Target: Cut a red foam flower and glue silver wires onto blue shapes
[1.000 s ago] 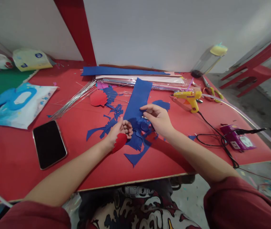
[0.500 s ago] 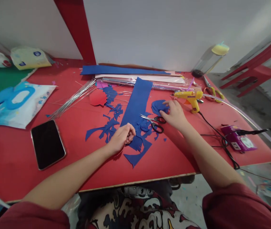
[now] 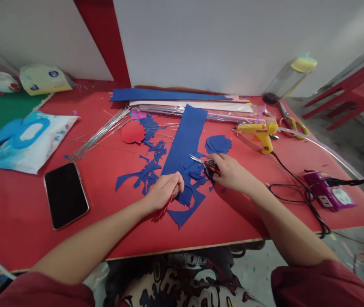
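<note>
My left hand point(image 3: 164, 190) is closed on a red paper cut-out point(image 3: 162, 209), only an edge of which shows under the palm, and rests on blue paper scraps point(image 3: 146, 172). My right hand point(image 3: 229, 170) is closed around the black handles of a pair of scissors point(image 3: 202, 162), whose blades point left over a long blue paper strip point(image 3: 184, 138). A stack of round blue cut-outs point(image 3: 218, 144) lies just beyond my right hand. A red scalloped cut-out point(image 3: 132, 132) lies further back on the red table point(image 3: 105, 221).
A black phone point(image 3: 65, 194) lies at the left. A yellow glue gun point(image 3: 260, 132) stands at the right, its black cord point(image 3: 297, 192) running to a purple socket box point(image 3: 329, 194). Metal wires point(image 3: 101, 132), paper sheets point(image 3: 182, 100), a wipes pack point(image 3: 24, 140) and a bottle point(image 3: 289, 79) lie further back.
My right hand went right to the round blue cut-outs, then came back and closed on the scissors' handles. My left hand turned palm down, covering most of the red cut-out.
</note>
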{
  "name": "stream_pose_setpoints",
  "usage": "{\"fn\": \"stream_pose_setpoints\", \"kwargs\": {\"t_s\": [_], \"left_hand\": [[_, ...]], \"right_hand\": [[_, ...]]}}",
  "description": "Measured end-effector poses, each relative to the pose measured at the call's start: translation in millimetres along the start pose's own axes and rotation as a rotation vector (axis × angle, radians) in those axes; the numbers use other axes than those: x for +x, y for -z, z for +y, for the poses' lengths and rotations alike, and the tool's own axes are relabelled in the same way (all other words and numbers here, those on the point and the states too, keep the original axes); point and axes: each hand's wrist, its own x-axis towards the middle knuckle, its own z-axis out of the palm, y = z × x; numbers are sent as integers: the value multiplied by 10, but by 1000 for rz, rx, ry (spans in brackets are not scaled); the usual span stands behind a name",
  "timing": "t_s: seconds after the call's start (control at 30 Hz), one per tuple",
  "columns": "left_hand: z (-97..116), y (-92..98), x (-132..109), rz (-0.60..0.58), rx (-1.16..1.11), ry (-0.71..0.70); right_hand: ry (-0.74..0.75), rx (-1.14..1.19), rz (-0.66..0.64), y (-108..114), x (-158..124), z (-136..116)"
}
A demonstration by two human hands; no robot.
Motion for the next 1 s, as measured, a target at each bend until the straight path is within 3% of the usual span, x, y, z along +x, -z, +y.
{"fn": "stream_pose_setpoints", "kwargs": {"t_s": [0.27,0.7,0.9,1.0], "left_hand": [[7,20,6,-91,138,35],[3,29,16,-108,62,58],[3,47,27,-108,-68,68],[29,76,40,-49,-101,58]], "right_hand": [[-59,120,88,-50,3,43],[-143,395,162,7,-9,111],[-226,329,232,110,-178,211],[-299,236,201,148,-325,268]]}}
